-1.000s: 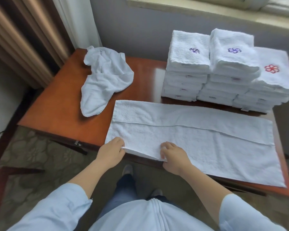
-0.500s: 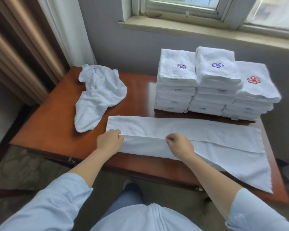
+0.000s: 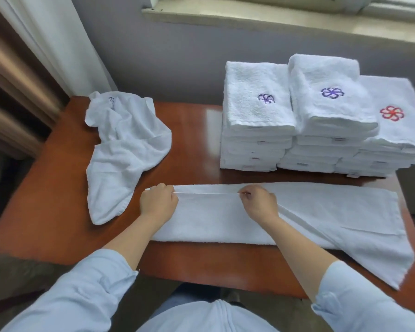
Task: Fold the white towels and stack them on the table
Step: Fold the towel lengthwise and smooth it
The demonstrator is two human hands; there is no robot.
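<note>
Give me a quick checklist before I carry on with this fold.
1. Grip of left hand on the towel edge: ok, pinched.
2. Grip of right hand on the same edge: ok.
3. Edge taut between the hands: ok.
4. Right end folded over: not ok, near corner lies flat at the table edge.
5. Crumpled towel clear: ok, apart on the left.
6. Folded stacks clear: ok, behind.
</note>
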